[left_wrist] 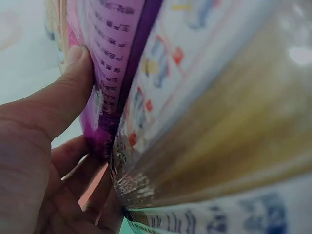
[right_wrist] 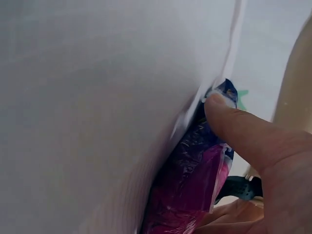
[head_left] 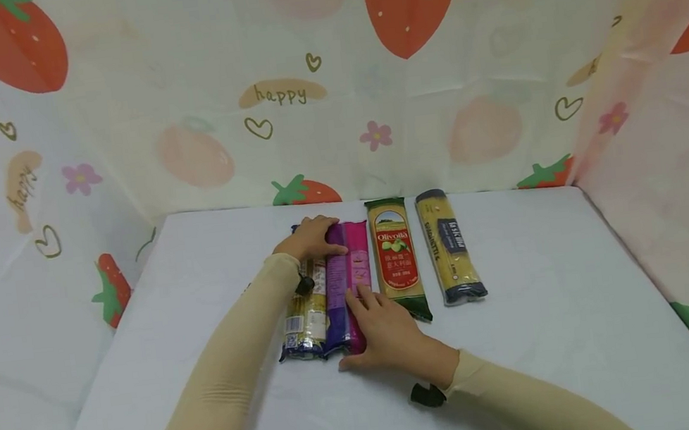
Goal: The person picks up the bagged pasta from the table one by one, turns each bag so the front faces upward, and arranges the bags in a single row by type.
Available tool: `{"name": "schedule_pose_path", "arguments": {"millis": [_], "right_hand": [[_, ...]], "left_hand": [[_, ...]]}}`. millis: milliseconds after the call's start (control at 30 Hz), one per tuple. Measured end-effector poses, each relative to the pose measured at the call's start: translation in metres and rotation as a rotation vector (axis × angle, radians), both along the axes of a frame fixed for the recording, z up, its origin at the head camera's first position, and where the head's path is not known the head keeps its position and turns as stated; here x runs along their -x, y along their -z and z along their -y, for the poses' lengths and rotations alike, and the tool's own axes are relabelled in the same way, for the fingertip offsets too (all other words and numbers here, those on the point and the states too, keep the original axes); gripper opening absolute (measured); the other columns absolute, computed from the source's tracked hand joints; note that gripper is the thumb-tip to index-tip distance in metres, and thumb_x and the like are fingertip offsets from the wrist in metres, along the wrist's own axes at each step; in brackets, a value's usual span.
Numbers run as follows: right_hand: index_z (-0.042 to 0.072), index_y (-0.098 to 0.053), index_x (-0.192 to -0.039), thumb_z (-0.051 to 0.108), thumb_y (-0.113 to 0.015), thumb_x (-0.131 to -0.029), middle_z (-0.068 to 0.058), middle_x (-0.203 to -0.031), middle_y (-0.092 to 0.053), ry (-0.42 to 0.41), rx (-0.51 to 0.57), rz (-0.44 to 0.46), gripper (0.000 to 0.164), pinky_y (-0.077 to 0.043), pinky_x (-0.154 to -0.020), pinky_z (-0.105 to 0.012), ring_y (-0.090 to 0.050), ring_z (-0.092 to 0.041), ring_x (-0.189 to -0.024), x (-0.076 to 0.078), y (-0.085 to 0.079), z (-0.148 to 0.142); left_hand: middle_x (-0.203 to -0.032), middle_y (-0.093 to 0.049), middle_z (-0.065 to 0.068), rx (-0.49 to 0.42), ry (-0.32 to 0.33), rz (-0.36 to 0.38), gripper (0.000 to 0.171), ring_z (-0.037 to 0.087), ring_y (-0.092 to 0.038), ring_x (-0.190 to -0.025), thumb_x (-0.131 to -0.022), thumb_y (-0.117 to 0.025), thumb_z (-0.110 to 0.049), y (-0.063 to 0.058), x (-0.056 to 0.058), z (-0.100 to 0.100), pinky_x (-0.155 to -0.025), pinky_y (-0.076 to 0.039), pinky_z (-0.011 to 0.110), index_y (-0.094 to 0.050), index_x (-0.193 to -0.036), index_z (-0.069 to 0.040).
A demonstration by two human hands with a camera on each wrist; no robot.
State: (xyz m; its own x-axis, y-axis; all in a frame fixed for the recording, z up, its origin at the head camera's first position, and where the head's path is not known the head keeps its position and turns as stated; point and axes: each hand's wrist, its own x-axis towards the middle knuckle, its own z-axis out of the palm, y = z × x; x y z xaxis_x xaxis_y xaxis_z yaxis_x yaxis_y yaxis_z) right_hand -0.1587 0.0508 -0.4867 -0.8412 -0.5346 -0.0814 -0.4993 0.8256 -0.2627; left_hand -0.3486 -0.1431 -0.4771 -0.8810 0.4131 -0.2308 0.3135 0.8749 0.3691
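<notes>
Purple pack (head_left: pixel 345 268) mid-frame, beside yellow pasta pack (head_left: pixel 309 311) on its left | left hand (head_left: pixel 314 238) pinching upper end, right hand (head_left: pixel 390 332) lower | advise: light, even pressure; ends moved together, edges parallel.

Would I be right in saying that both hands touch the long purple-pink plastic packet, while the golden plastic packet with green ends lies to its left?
Not quite: the golden plastic packet with green ends lies to the right of the long purple-pink plastic packet, as the head view shows; the left hand and right hand do touch the latter.
</notes>
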Motion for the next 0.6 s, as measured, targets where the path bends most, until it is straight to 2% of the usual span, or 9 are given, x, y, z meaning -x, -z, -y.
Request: {"name": "schedule_pose_path", "arguments": {"millis": [167, 267, 467, 600], "right_hand": [[0.007, -0.034, -0.168, 0.072, -0.086, -0.078, -0.023, -0.170, -0.034, 0.010, -0.010, -0.007, 0.123, -0.052, -0.111, -0.056, -0.051, -0.048, -0.143, 0.001, -0.001, 0.002], [0.006, -0.035, -0.168, 0.072, -0.087, -0.078, -0.023, -0.170, -0.034, 0.017, -0.037, -0.014, 0.123, -0.054, -0.109, -0.055, -0.054, -0.047, -0.140, 0.000, -0.002, 0.004], [0.005, -0.034, -0.168, 0.074, -0.085, -0.077, -0.024, -0.170, -0.033, 0.023, -0.106, -0.029, 0.126, -0.054, -0.109, -0.053, -0.056, -0.044, -0.138, -0.002, 0.002, 0.009], [0.003, -0.034, -0.167, 0.076, -0.084, -0.078, -0.026, -0.169, -0.034, 0.034, -0.095, -0.049, 0.126, -0.055, -0.108, -0.052, -0.058, -0.044, -0.135, -0.003, 0.004, 0.011]], "left_hand": [[-0.161, -0.049, 0.015, -0.003, -0.031, 0.002, 0.076, 0.042, -0.041, -0.145, -0.100, -0.076, -0.047, 0.000, 0.002, 0.001, -0.122, -0.037, 0.054, -0.049, -0.160, -0.009], [-0.160, -0.052, 0.015, -0.015, -0.040, 0.014, 0.076, 0.041, -0.042, -0.144, -0.099, -0.078, -0.047, 0.000, 0.003, 0.000, -0.121, -0.039, 0.055, -0.050, -0.158, -0.009], [-0.162, -0.049, 0.015, -0.004, -0.036, 0.034, 0.078, 0.043, -0.039, -0.146, -0.099, -0.078, -0.045, 0.003, 0.005, -0.002, -0.122, -0.037, 0.056, -0.047, -0.160, -0.008], [-0.165, -0.045, 0.015, 0.023, -0.026, 0.031, 0.079, 0.044, -0.037, -0.148, -0.100, -0.076, -0.048, 0.004, 0.007, -0.004, -0.123, -0.034, 0.059, -0.046, -0.162, -0.010]]}}
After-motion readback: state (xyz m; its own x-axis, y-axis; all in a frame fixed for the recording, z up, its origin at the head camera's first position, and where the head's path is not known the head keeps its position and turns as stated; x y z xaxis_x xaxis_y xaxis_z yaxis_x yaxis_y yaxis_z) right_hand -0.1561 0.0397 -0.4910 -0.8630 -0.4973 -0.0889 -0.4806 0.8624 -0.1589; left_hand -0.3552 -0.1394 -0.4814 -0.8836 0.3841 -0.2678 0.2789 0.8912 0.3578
